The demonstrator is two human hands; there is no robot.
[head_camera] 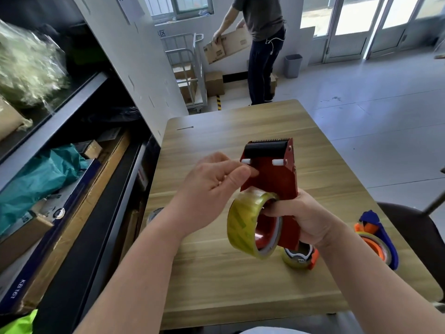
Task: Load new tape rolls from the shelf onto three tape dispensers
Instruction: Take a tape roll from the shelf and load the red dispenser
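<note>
Our right hand point(301, 218) is clamping the handle of the red dispenser point(272, 179) above the table point(216, 273), with the tape roll point(243, 222) sitting on its hub. Our left hand point(212, 179) is pinching beside the body, on tape or on nothing, we cannot tell. A slipping end risks resticking to the roll.

Single head-worn wide-angle view, looking forward and down, close over the left grip point(212, 189) and right grip point(305, 218); bench point(216, 273) beneath them, shelf point(72, 165) to their left
</note>
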